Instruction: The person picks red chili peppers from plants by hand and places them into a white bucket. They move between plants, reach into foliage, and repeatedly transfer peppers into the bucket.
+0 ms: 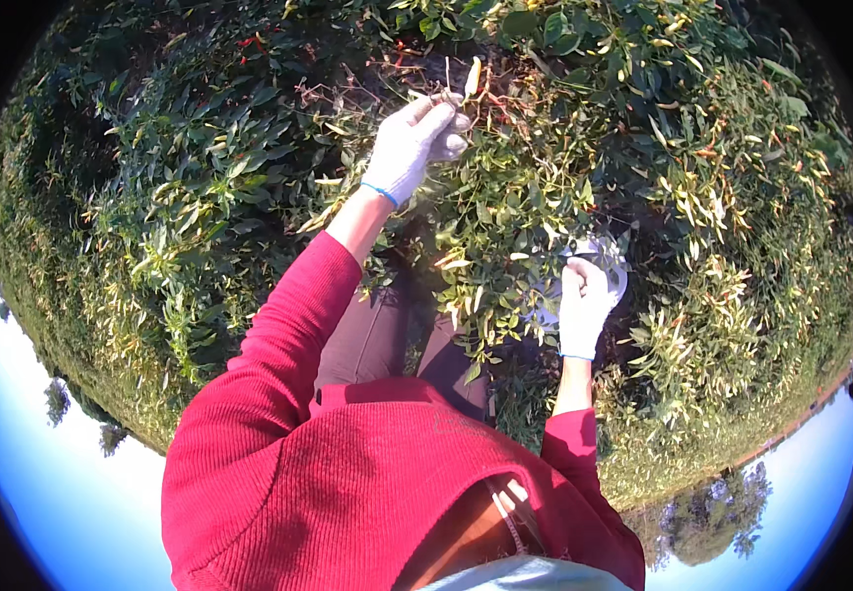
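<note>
My left hand [419, 140], in a white knit glove with a blue cuff edge, reaches forward into the chili plants. Its thumb and forefinger pinch a thin plant stem [448, 72]. A pale yellow chili pepper [473, 76] stands upright just beyond those fingertips. Lower and to the right, my right hand [585, 306] wears a matching glove with its fingers curled. It is over a white container [618, 275], partly covered by leaves and by the hand. Whether those curled fingers hold anything is hidden.
Dense chili plants [515, 192] with pale and some red peppers surround my legs [367, 336]. A laden bush [692, 332] grows right of my right hand. Bare reddish twigs [500, 103] stick out beyond my left hand. Trees [714, 510] edge the field.
</note>
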Motion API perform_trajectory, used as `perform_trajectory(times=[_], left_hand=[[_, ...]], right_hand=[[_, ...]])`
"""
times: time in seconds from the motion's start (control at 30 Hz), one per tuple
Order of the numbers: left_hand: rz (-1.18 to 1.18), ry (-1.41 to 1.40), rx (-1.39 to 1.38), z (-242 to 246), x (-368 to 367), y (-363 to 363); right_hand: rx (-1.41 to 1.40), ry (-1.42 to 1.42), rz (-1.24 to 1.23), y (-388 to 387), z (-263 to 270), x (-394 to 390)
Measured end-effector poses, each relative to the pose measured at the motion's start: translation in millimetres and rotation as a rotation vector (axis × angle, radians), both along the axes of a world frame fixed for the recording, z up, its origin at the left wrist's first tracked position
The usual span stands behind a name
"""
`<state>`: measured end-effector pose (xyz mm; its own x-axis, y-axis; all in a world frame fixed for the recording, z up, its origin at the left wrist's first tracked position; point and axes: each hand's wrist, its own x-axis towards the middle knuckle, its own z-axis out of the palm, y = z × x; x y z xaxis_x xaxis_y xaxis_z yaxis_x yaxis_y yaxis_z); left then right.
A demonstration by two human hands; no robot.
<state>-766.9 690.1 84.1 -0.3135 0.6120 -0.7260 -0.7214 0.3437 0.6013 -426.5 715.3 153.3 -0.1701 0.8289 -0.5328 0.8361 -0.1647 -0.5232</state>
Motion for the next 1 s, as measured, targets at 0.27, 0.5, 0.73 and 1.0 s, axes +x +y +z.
perform_trajectory(times=[0.27,0.5,0.73,1.0], left_hand=[[-0.489,-0.089,0.009,103,28,-9],[-0.781,0.013,0.014,133,61,-59],[-0.654,0.648,-0.187,169,61,-107],[-0.052,0.811,-0.183,209,91,-209]], right_hand=[[-0.083,0.420,-0.074,14,99,-92],[-0.284,0.475,-0.222,-34,88,-115],[-0.209,0.661,-0.254,-65,54,-142],[0.517,0.262,0.631,-45,84,-43]])
